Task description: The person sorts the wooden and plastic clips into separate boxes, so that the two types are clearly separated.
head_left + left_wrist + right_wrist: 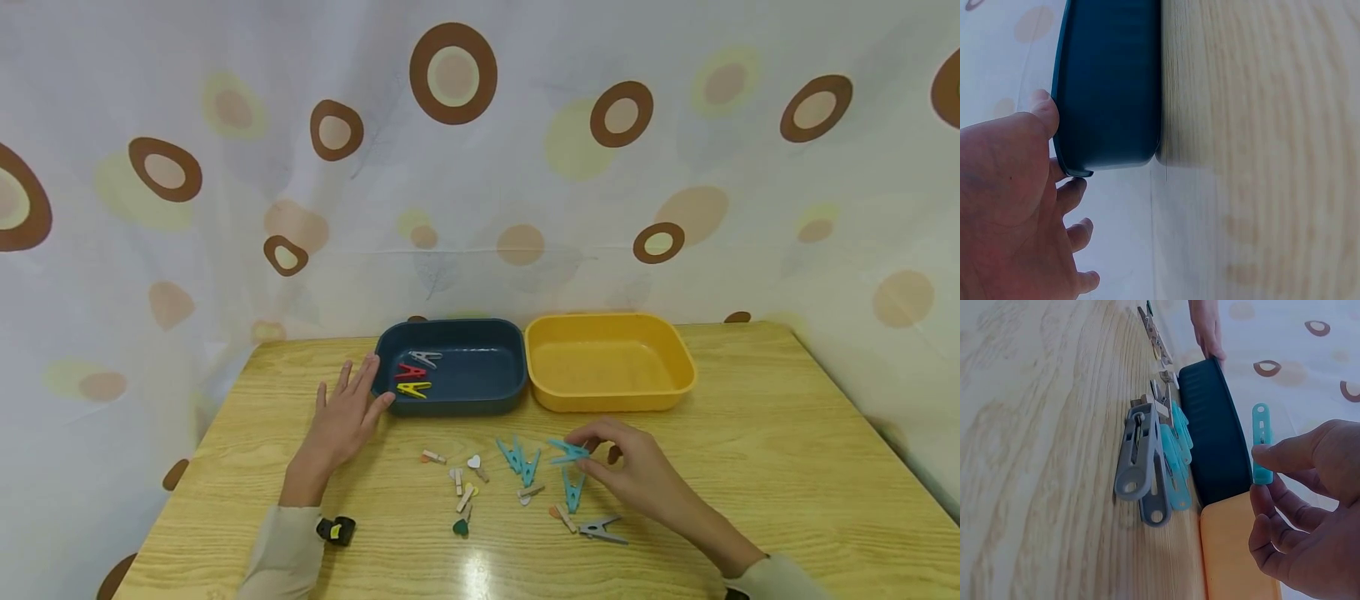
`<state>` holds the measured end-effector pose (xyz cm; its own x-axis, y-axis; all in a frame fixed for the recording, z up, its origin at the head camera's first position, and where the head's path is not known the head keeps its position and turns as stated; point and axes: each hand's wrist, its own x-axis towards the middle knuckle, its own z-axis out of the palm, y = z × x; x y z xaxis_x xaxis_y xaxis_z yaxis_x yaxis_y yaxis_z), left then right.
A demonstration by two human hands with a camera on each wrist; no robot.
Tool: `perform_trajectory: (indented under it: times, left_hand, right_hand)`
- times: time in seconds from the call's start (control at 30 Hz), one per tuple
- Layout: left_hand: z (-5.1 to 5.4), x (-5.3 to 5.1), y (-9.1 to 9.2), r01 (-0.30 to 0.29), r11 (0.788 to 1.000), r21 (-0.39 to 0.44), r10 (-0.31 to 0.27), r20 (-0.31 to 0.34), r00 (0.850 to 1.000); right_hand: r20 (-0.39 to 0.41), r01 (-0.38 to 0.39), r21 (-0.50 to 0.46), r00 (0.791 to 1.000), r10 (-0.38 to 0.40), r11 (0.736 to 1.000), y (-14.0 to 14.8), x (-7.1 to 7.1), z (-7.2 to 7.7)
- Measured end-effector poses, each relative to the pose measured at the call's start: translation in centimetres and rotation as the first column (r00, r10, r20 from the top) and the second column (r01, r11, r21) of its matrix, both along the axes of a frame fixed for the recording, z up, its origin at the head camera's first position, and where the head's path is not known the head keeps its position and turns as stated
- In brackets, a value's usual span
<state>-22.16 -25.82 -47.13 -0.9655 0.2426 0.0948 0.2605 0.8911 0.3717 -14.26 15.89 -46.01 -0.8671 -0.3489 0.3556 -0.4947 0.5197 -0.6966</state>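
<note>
My right hand (633, 467) pinches a turquoise clothespin (568, 451) between thumb and fingertips, held above the table in front of the yellow basin. In the right wrist view the same clothespin (1262, 444) stands upright in the pinch. My left hand (341, 425) rests at the left corner of the dark blue basin (480, 407). Its fingers are spread, and in the left wrist view the thumb (1045, 112) touches the rim. Inside that basin lie a grey clothespin (426, 358), a red clothespin (410, 372) and a yellow clothespin (413, 389).
The yellow basin (611, 402) stands right beside the blue one. Before them lie more turquoise clothespins (528, 468), a grey clothespin (602, 530) and several small wooden clothespins (465, 497) with hearts. A patterned cloth (480, 208) hangs behind the wooden table (750, 467).
</note>
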Motion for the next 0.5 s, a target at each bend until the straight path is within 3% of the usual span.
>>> perform_trajectory:
  times: [0.5]
  left_hand:
    - [0.1, 0.2, 0.0, 0.001, 1.000, 0.004, -0.001, -0.011, 1.000]
  right_hand:
    - [-0.001, -0.005, -0.027, 1.000, 0.005, 1.000, -1.9, -1.3, 0.1]
